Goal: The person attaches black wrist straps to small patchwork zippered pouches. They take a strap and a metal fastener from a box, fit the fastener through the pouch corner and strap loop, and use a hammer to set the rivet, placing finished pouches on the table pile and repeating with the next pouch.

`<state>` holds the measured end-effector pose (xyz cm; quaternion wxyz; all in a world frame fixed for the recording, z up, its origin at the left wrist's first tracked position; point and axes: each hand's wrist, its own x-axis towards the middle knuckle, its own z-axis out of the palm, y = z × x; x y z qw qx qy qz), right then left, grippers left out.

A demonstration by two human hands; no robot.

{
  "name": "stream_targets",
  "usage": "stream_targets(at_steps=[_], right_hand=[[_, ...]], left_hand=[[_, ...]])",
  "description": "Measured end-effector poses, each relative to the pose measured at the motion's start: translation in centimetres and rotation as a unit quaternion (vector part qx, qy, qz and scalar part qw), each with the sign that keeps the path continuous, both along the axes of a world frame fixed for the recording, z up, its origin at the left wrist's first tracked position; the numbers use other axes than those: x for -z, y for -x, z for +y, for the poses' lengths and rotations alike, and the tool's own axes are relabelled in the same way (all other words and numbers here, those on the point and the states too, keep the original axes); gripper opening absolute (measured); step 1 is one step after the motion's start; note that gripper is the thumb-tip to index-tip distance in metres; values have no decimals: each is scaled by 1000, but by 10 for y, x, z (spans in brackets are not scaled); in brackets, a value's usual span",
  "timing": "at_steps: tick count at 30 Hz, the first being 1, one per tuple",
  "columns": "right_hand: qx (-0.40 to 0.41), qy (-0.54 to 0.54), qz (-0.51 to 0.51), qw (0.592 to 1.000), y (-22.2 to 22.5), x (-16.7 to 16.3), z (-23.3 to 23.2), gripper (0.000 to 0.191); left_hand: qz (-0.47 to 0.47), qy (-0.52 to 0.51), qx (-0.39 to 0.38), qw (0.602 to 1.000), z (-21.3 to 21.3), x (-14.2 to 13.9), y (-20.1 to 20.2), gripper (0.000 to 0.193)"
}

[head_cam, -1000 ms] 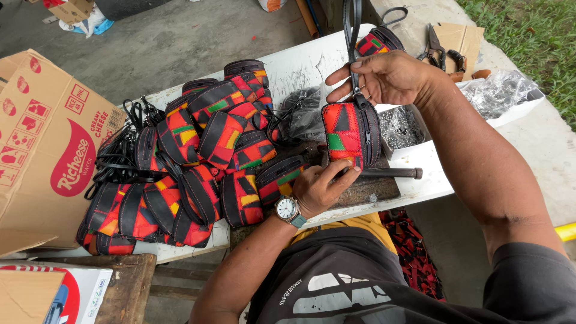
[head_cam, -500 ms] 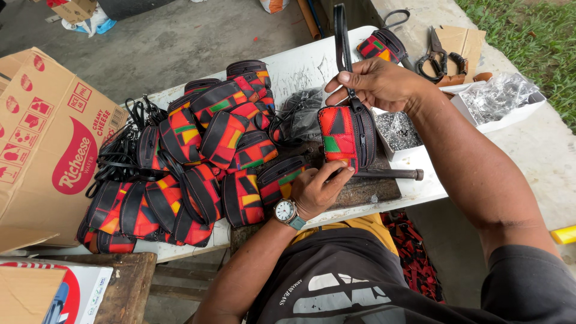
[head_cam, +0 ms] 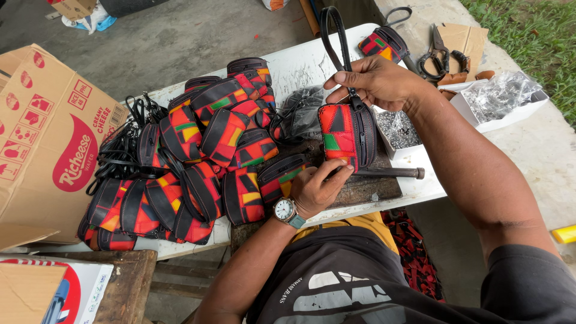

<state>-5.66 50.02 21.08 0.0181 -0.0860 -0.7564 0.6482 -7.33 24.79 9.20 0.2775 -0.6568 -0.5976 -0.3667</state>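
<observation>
Lowered slightly, pouch (head_cam: 345, 135); right hand (head_cam: 375, 81) apparently pinching strap (head_cam: 332, 36), left hand (head_cam: 315, 189) steadying

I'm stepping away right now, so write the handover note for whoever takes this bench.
Right hand: fingers pinch the black wrist strap where it joins the pouch, holding it upright.
Left hand: fingers steady the bottom edge of the same red patterned pouch, which stands on the dark work block.
A metal rod lies on the block beside the pouch.
Done, by the look of it: a pile of strapped pouches at the left of the white table.
Left: the pouch in hand, plus one more pouch at the far edge near the scissors.
</observation>
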Motion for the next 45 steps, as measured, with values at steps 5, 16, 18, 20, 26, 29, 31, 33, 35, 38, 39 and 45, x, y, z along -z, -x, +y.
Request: stream_targets(at_steps=[5,16,18,20,26,29,31,33,35,38,39,45], right_hand=[[-23,116,33,992,-1,18,16,43],[-23,-51,229,972,-55,69,-1,87],[1,-45,181,983,-45,68,-6,84],[90,-68,131,985,-28,69,-1,73],[272,-77,117,952,56,72,116,65],[336,-85,24,938,94,94,153,62],[340,-152,-85,924,107,107,166,60],[318,-238,-156,905,113,116,170,56],[266,-343,-182,882,114,119,173,51],[243,-554,52,795,103,117,173,61],[253,-545,98,793,95,112,171,59],[203,-396,116,888,12,81,127,36]], left_hand=[[-74,-79,5,994,-6,-10,0,33],[-528,-160,28,834,24,-35,96,19],[-521,-142,27,841,40,-32,117,20],[-514,-106,-6,851,50,-27,138,22],[-582,126,-138,791,44,-12,177,33],[-582,190,-91,786,40,-3,164,39],[-578,206,-49,788,40,-1,152,41],[-562,199,22,802,40,-2,140,39],[-444,195,24,874,46,-2,130,35],[-401,304,-11,864,67,8,110,38],[-343,304,3,889,80,15,102,36],[-162,408,-121,890,140,62,84,22]])
